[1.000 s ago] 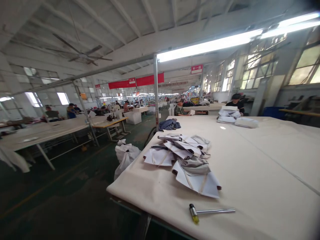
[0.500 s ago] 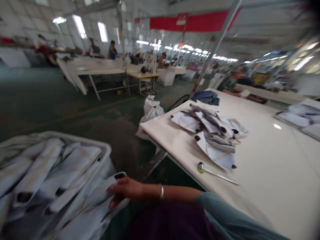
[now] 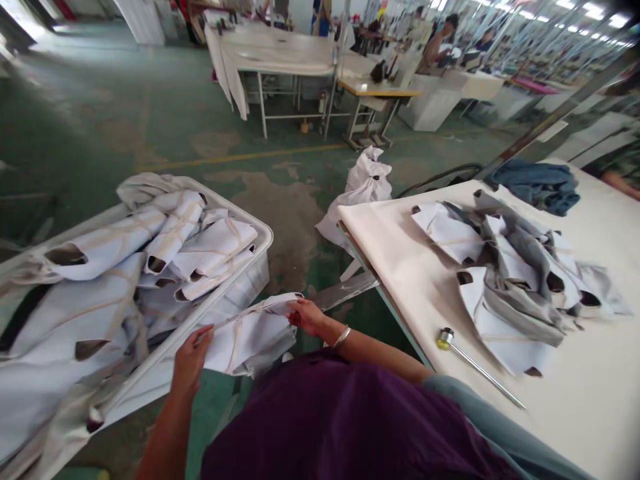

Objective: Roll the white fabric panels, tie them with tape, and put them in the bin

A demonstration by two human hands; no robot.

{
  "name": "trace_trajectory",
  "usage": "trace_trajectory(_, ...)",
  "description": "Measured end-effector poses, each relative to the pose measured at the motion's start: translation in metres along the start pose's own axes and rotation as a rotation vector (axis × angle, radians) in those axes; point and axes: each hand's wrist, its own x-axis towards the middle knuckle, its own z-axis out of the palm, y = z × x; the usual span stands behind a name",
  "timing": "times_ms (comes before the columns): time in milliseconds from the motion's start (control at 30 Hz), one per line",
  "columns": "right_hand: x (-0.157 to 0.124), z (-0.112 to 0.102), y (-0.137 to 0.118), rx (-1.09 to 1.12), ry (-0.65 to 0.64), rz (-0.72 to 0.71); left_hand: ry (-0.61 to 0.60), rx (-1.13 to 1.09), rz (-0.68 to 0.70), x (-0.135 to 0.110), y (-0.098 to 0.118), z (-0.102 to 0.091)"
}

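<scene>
**Pinch at the edge, keep it taut**

Head view. My left hand (image 3: pixel 189 357) and right hand (image 3: pixel 309 317) share one white cloth panel (image 3: pixel 247 340) with a grey underside. It sits just on my side of the rim of the white plastic bin (image 3: pixel 225 300), above the green floor. My left fingers (image 3: pixel 201 337) are together, curled and clamped on the panel's left end. My right fingers (image 3: pixel 296 312) are pinched tight on its upper edge, so the top line of the panel runs fairly straight between my hands.

Handling judgement: the grip is best kept at the two ends, with tension along the top edge, because the lower part of the panel bunches into loose grey folds. Keeping the cloth off the floor and away from the bin's rim should spare it dirt and creases.

About me: the folded panels (image 3: pixel 197 247) lie heaped in the bin. The cream-covered cutting table (image 3: pixel 395 267) is on my right, carrying a loose pile of white-and-grey pieces (image 3: pixel 510 287) and a yellow-ended metal rod (image 3: pixel 477 367). A white sack (image 3: pixel 363 197) stands on the floor beyond the table's corner.
</scene>
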Motion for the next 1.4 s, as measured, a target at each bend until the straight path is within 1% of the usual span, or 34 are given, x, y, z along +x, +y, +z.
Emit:
trace_trajectory(33, -0.001, -0.005, 0.001, -0.007, 0.015, 0.009, -0.019, 0.01, 0.006, 0.003, 0.004, 0.003)
trace_trajectory(100, -0.007, -0.016, 0.007, -0.045, 0.042, 0.018, -0.076, 0.066, 0.019, 0.009, 0.012, 0.002)
trace_trajectory(167, -0.014, -0.029, 0.018, -0.117, 0.057, 0.015, -0.174, 0.15, 0.039, 0.012, 0.018, -0.004)
trace_trajectory(200, -0.016, -0.035, 0.024, -0.165, 0.065, 0.003, -0.246, 0.185, 0.044, 0.01, 0.021, -0.007)
trace_trajectory(267, -0.016, -0.048, 0.032, -0.275, 0.102, -0.064, -0.379, 0.216, 0.037, 0.004, 0.025, -0.01)
trace_trajectory(333, -0.011, -0.061, 0.032, -0.361, 0.167, -0.179, -0.479, 0.199, 0.02, -0.007, 0.027, -0.001)
trace_trajectory(400, -0.003, -0.078, 0.025, -0.397, 0.28, -0.301, -0.54, 0.126, 0.031, -0.019, 0.025, 0.022)
trace_trajectory(500, 0.005, -0.114, 0.008, -0.379, 0.474, -0.397, -0.607, -0.065, 0.116, -0.03, 0.019, 0.071)
trace_trajectory(567, 0.007, -0.145, -0.003, -0.403, 0.589, -0.426, -0.594, -0.088, 0.205, -0.032, 0.019, 0.103)
trace_trajectory(633, 0.007, -0.177, -0.013, -0.485, 0.721, -0.455, -0.555, -0.013, 0.305, -0.031, 0.024, 0.127)
trace_trajectory(700, 0.006, -0.207, -0.022, -0.568, 0.876, -0.478, -0.534, 0.06, 0.396, -0.029, 0.032, 0.143)
trace_trajectory(733, 0.005, -0.22, -0.026, -0.588, 0.934, -0.484, -0.541, 0.08, 0.439, -0.028, 0.037, 0.148)
trace_trajectory(800, 0.005, -0.239, -0.033, -0.6, 1.001, -0.491, -0.555, 0.115, 0.509, -0.027, 0.045, 0.157)
trace_trajectory(833, 0.005, -0.244, -0.036, -0.597, 1.021, -0.5, -0.538, 0.132, 0.532, -0.026, 0.05, 0.161)
trace_trajectory(900, 0.004, -0.247, -0.038, -0.577, 1.071, -0.539, -0.466, 0.162, 0.567, -0.024, 0.06, 0.167)
trace_trajectory(967, 0.004, -0.242, -0.036, -0.523, 1.119, -0.56, -0.38, 0.18, 0.611, -0.02, 0.078, 0.177)
trace_trajectory(1000, 0.005, -0.239, -0.034, -0.479, 1.131, -0.545, -0.358, 0.183, 0.642, -0.018, 0.09, 0.184)
trace_trajectory(1067, 0.007, -0.232, -0.029, -0.366, 1.13, -0.472, -0.377, 0.185, 0.722, -0.014, 0.122, 0.204)
trace_trajectory(1100, 0.009, -0.229, -0.027, -0.302, 1.129, -0.436, -0.414, 0.188, 0.764, -0.013, 0.14, 0.219)
trace_trajectory(1167, 0.014, -0.226, -0.023, -0.171, 1.129, -0.398, -0.529, 0.211, 0.825, -0.014, 0.175, 0.253)
trace_trajectory(1233, 0.018, -0.225, -0.02, -0.059, 1.117, -0.389, -0.672, 0.269, 0.828, -0.017, 0.203, 0.291)
trace_trajectory(1267, 0.018, -0.224, -0.019, -0.015, 1.105, -0.382, -0.742, 0.309, 0.805, -0.018, 0.213, 0.31)
trace_trajectory(1333, 0.017, -0.223, -0.018, 0.053, 1.069, -0.364, -0.852, 0.406, 0.739, -0.018, 0.226, 0.342)
trace_trajectory(1400, 0.014, -0.222, -0.019, 0.102, 1.025, -0.353, -0.909, 0.496, 0.679, -0.014, 0.229, 0.364)
